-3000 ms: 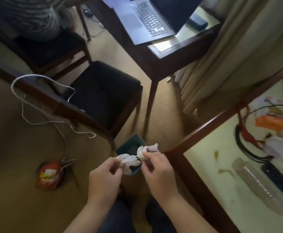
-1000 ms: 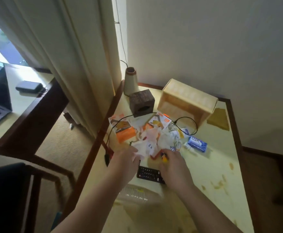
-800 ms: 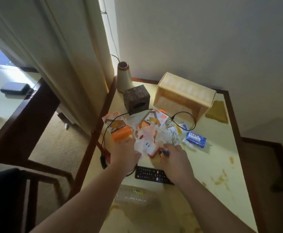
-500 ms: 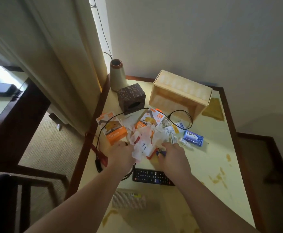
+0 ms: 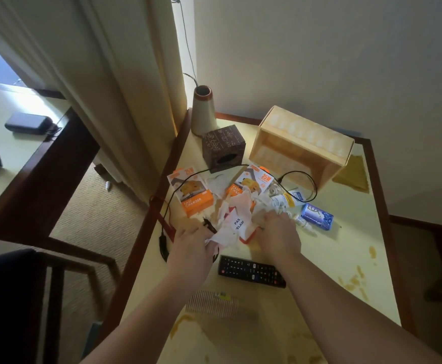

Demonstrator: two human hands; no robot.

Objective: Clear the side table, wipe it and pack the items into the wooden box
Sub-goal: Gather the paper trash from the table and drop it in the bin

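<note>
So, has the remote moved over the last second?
No. The remote lies where it did, the same way off the blue soap bar and the wooden box; only the camera shifted.

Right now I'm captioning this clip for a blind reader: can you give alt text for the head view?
Both hands, left hand and right hand, gather crumpled wrappers on a stained side table. Behind the pile lie two orange charger boxes, a wooden box on its side and a blue soap bar; a remote lies nearer.
</note>
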